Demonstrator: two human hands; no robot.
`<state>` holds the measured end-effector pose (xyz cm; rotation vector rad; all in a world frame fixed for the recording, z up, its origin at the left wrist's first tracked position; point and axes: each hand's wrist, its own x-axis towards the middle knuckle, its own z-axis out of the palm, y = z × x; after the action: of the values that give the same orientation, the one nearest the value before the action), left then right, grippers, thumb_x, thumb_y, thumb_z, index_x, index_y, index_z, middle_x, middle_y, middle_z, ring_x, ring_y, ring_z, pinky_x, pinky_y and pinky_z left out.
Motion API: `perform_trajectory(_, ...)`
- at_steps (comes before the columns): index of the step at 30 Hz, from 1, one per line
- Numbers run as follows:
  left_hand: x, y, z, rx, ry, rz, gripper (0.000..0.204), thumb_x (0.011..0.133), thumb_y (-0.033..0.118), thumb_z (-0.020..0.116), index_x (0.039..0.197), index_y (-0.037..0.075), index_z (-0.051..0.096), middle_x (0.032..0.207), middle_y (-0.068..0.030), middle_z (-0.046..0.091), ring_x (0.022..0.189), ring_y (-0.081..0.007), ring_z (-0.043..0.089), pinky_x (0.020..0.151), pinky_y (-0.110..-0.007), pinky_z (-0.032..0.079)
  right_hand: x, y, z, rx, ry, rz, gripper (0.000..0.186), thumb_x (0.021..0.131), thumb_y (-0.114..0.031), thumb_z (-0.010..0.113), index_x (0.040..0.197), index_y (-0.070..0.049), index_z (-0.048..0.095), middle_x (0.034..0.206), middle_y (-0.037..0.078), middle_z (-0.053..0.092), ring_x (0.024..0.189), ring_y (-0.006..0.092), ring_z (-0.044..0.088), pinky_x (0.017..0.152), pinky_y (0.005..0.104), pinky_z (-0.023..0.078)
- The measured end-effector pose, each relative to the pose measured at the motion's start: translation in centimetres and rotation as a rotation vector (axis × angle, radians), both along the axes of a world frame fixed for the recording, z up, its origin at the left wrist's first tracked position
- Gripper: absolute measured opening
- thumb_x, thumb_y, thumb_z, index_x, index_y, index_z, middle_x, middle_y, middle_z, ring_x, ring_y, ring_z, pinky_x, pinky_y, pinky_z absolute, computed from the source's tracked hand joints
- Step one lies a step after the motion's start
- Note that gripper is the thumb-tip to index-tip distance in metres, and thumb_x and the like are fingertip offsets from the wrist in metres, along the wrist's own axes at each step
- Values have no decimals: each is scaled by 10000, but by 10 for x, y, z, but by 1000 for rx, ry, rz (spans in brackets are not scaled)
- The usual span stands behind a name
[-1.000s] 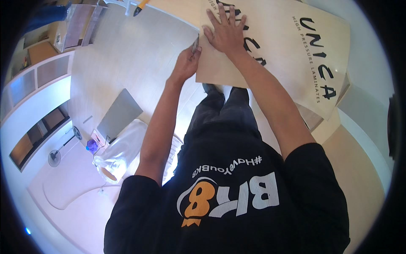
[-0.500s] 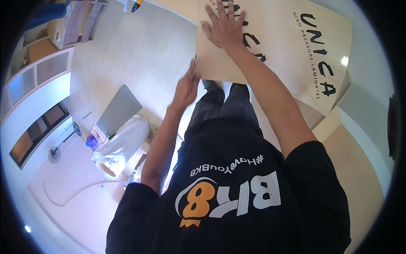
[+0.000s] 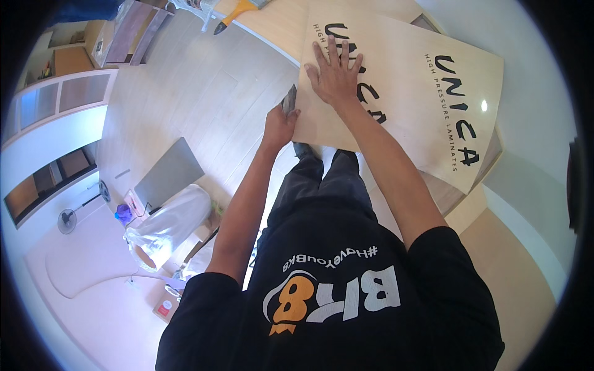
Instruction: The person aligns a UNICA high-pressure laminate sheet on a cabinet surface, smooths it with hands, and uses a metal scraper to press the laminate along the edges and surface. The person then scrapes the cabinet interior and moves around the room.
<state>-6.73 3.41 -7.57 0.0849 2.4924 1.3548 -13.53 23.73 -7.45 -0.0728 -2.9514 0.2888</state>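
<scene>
My left hand [image 3: 281,125] grips a thin grey flat tool [image 3: 289,98] beside the left edge of a large pale sheet [image 3: 405,74] printed with black lettering. My right hand [image 3: 335,79] lies on the sheet near that edge, fingers spread and pointing away from me. The sheet rests on a light wooden board [image 3: 275,34], where a paintbrush [image 3: 241,13] with a yellow handle lies beyond my hands.
A grey panel [image 3: 170,170] lies on the floor at left, near a plastic-wrapped bundle [image 3: 170,222], a purple bag [image 3: 124,213] and a fan [image 3: 67,221]. A wooden unit [image 3: 127,34] stands at upper left; a pale wall [image 3: 532,154] is at right.
My left hand with the tool slid down along the sheet's edge, then came slightly back up. My right hand stays spread on the sheet. The whole view has shifted a little.
</scene>
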Motion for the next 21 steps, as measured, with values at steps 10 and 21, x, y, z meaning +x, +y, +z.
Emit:
perform_trajectory(10,38,-8,43,-7,-221,90,349,987,185,639,1212,-82,638,1003,-239,738,906,-294,735,825,-389,550,-4,6,5,-74,-207,191,664,1023,-612,421,1602,-292,367,1709,130,200,1539,442,198,1170,741,148)
perform_trajectory(21,-63,29,53,-86,25,-99,578,1078,291,475,1521,-69,381,1226,-373,629,1130,-509,633,939,-497,511,-29,7,18,89,-97,133,695,1016,-664,380,1619,-322,325,1722,109,175,1562,451,124,1182,759,85)
